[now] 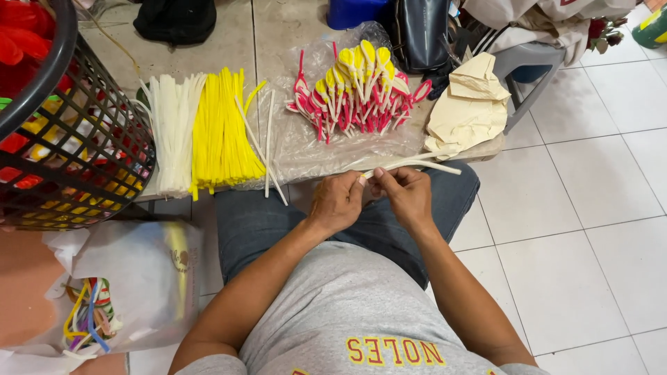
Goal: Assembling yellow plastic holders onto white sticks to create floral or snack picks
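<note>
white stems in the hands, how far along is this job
Done: a heap of finished pink-and-yellow pieces lies on the plastic sheet. In hand: the left hand and right hand pinch a few white stems together over the lap. Left: a full bundle of white stems and one of yellow stems lie unused on the table, so much seems to remain.

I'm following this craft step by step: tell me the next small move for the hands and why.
Probably bend the thin white pipe cleaners into a loop: the left hand and right hand pinch them together at one end, and the pink-and-yellow looped pieces piled on the table show that shape.
</note>
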